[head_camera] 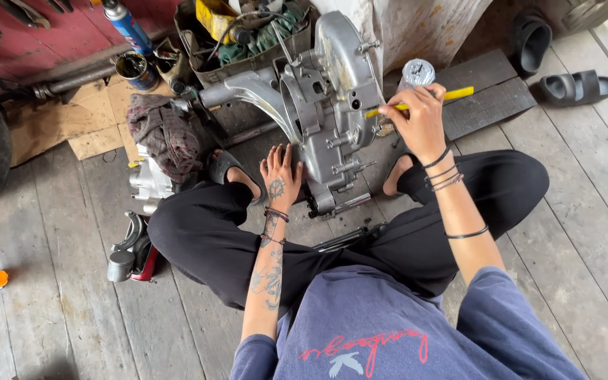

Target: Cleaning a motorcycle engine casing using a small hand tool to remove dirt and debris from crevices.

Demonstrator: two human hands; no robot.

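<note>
The grey plank floor (585,232) carries an engine case (325,105), a checked rag (165,137) on a metal part, flat cardboard (72,119), a tin can (134,70), two dark boards (483,95), black sandals (577,86) and a small cylinder (120,265).

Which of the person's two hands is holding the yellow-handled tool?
The right hand grips the yellow-handled tool against the engine casing; the left hand lies flat and empty beside the casing's base.

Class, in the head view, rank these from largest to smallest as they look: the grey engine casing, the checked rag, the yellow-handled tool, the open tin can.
1. grey engine casing
2. checked rag
3. yellow-handled tool, held in the right hand
4. open tin can, though it lies farther away, so less sure
</note>
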